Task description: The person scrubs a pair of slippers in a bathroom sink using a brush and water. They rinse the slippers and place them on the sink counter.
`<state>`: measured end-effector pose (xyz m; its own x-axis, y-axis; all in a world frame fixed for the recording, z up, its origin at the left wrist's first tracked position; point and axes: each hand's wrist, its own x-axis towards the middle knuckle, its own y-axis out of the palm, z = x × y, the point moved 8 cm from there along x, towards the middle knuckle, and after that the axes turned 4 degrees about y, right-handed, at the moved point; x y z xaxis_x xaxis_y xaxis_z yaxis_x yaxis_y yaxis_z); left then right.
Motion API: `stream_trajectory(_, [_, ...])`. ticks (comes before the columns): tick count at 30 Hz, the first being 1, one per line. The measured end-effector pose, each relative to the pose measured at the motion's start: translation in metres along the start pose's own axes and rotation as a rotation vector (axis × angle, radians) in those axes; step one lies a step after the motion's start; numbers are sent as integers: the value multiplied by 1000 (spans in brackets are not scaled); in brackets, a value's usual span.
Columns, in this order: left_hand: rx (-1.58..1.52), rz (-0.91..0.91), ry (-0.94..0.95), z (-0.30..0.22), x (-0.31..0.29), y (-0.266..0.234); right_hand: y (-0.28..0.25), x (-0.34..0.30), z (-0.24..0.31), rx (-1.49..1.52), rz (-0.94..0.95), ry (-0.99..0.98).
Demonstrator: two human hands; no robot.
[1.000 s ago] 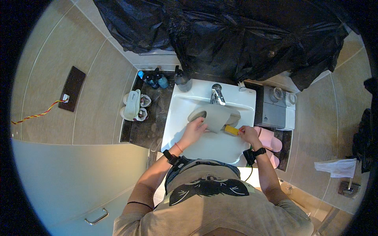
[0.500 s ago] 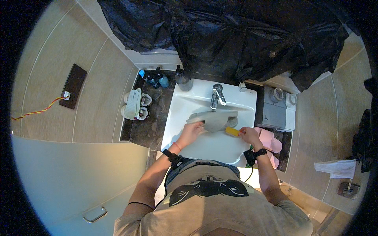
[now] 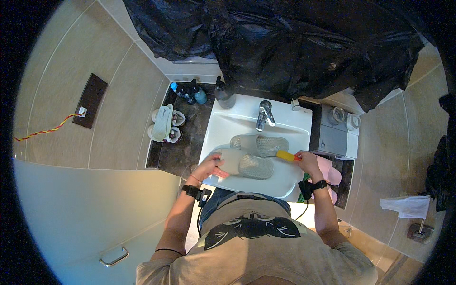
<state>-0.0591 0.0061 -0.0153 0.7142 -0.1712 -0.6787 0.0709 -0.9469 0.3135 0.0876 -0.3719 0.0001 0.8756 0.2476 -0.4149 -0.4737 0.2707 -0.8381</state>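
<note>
In the white sink (image 3: 228,184) two grey slippers lie one behind the other. My left hand (image 3: 210,168) is closed on the strap end of the nearer slipper (image 3: 257,167), whose textured footbed faces up. Just behind it, below the tap, rests the farther slipper (image 3: 273,146), also footbed up. A small brush (image 3: 285,156) with a yellow head and an orange-red handle is in my right hand (image 3: 308,164). The fingers pinch its handle, and the yellow head sits over the right part of the sink near both slippers.
A chrome tap (image 3: 264,115) rises at the sink's back, beside a dark pump bottle (image 3: 224,95). Shoes (image 3: 164,124) and blue bottles (image 3: 199,96) stand on the left counter. Right of the sink are a grey box (image 3: 333,137) and pink slippers (image 3: 328,172).
My left hand has moved left and nearer, and the slipper it holds now lies footbed up, uncovering the farther one. The brush has shifted slightly right and away from me.
</note>
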Motion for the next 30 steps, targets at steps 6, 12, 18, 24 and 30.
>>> stream_trajectory(6, [-156, 133, 34, 43, 32, 9, -13, -8, 41, 123, -14, -110])
stream_trajectory(12, [176, 137, 55, 42, 43, 2, -22, -14, 89, 363, -2, -198])
stream_trajectory(18, [1076, -608, 747, -107, 9, -2, -25, 17, 136, 736, -13, -352])
stream_trajectory(24, [1139, -661, 1227, -254, -20, 43, -35, 47, 220, 1145, 425, -69])
stream_trajectory(30, [1355, -588, 1184, -291, -5, 44, -43, 67, 273, 1301, 698, -96])
